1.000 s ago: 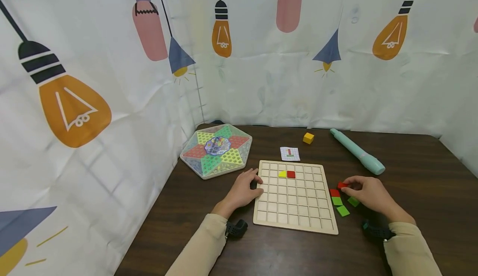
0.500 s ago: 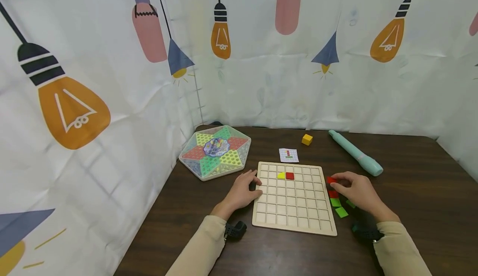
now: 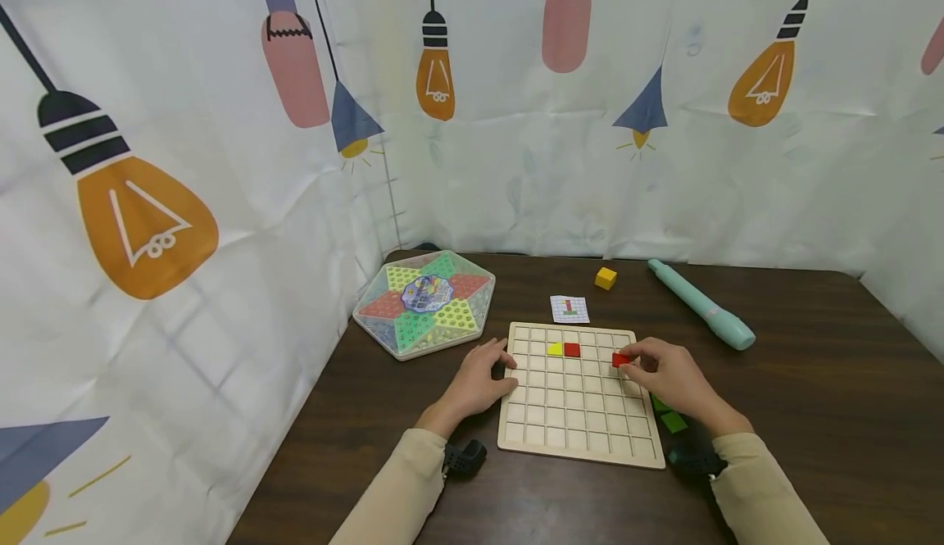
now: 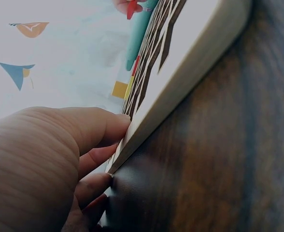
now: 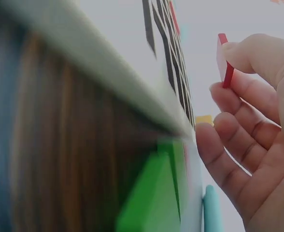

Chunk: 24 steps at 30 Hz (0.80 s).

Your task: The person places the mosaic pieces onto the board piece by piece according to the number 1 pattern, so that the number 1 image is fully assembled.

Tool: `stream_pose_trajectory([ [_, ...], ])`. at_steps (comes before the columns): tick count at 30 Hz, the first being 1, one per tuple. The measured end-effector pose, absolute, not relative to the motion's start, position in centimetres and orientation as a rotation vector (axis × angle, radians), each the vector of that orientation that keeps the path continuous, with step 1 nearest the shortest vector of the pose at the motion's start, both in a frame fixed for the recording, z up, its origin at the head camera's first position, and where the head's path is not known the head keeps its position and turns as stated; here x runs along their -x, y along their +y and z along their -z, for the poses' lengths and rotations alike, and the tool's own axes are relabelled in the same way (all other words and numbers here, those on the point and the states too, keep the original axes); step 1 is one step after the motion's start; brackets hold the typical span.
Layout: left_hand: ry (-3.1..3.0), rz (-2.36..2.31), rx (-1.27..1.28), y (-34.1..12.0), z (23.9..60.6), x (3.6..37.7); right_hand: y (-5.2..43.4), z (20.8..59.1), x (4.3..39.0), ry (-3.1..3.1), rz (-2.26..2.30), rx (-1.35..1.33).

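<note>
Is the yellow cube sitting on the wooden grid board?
No, the yellow cube rests on the table beyond the grid board, near the teal tube.

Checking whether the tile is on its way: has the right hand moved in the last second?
Yes. The right hand, pinching a red tile, went left from the table onto the wooden grid board.

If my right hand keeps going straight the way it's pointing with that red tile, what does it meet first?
Your right hand pinches the red tile over the grid board, pointing left. Probably the placed red tile comes first, then the yellow piece; height above the board is unclear.
</note>
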<state>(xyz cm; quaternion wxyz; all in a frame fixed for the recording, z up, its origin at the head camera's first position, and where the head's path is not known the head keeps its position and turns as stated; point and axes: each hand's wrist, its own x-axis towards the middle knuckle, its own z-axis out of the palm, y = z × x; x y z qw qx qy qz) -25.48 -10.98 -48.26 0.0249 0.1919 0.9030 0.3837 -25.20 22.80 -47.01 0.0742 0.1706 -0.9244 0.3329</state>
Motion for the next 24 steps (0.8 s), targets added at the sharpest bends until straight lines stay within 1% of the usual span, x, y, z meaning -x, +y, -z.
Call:
stream_pose_trajectory([
  [14,2.811,-1.186,-0.59,-10.8,48.1,25.4,20.8,45.7,25.1,-2.78,-1.014,-0.574],
  [24,2.841,-1.163,-0.569,-10.6,48.3,25.4,18.8,46.2,25.5,-2.814,-1.07,-0.609],
])
